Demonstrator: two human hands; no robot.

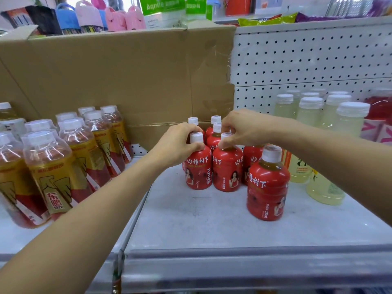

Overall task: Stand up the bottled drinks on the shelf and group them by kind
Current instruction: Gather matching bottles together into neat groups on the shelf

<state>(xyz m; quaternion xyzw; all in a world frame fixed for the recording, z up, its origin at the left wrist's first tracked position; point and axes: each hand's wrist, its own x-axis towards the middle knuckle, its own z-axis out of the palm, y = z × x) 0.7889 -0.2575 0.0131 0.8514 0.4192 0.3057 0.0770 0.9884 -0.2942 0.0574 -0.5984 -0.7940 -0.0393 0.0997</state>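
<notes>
Both of your hands work at a cluster of red bottles [214, 141] standing upright near the middle of the white shelf [191, 219]. Your left hand [180, 145] grips the front-left red juice bottle [198, 170], with fingers and thumb curled round its neck just below the white cap. Your right hand [239, 129] reaches in from the right and pinches the neck of the second red bottle [227, 172], fingertips bent down around its cap. The two bottles stand side by side, touching. More red bottles stand close behind them, one partly hidden under your right wrist. A lone red bottle [268, 187] stands upright nearer the shelf's front edge, just apart from the cluster on its right.

On the left, gold-labelled bottles [55, 172] stand packed together in rows. On the right, pale yellow bottles [309, 113] with white caps are grouped against the pegboard [307, 60], some of them hidden behind your right forearm. A large cardboard box [116, 77] fills the back of the shelf behind the gold-labelled and red bottles.
</notes>
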